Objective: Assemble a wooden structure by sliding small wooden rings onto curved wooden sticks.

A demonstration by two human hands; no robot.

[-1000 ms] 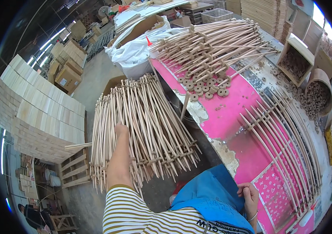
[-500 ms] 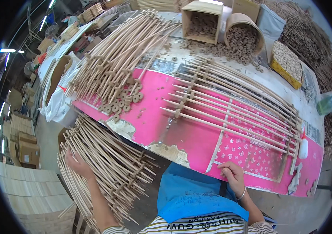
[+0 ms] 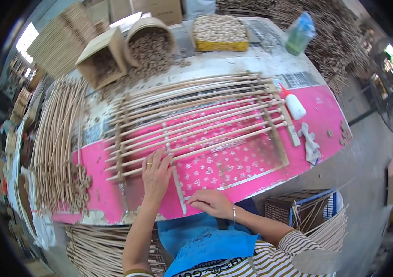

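Light wooden rods (image 3: pixel 224 147) lie side by side, joined near their ends by two darker wooden crosspieces into a rack on the pink tabletop. My left hand (image 3: pixel 156 177), with a ring on one finger, reaches over the nearest rod. Its fingers are bent over that rod and hide a short stretch of it. My right hand (image 3: pixel 211 203) rests at the table's front edge by the white border strip. Its fingers are curled together, with nothing visible in them. A white glue bottle (image 3: pixel 294 106) with a red tip lies beyond the rack's right end.
Loose rods with rings (image 3: pixel 58 152) are heaped on the left. Behind stand a wooden box (image 3: pixel 102 62) and a round tub (image 3: pixel 150 44) of brown rings, with a yellow box (image 3: pixel 222 44) of pale pieces. A glove (image 3: pixel 310 143) lies at right. More rods (image 3: pixel 97 247) stand below the table.
My left hand has left the rod bundle below the table's left side and come up onto the rack. The view has swung right. My right hand stays curled at the edge.
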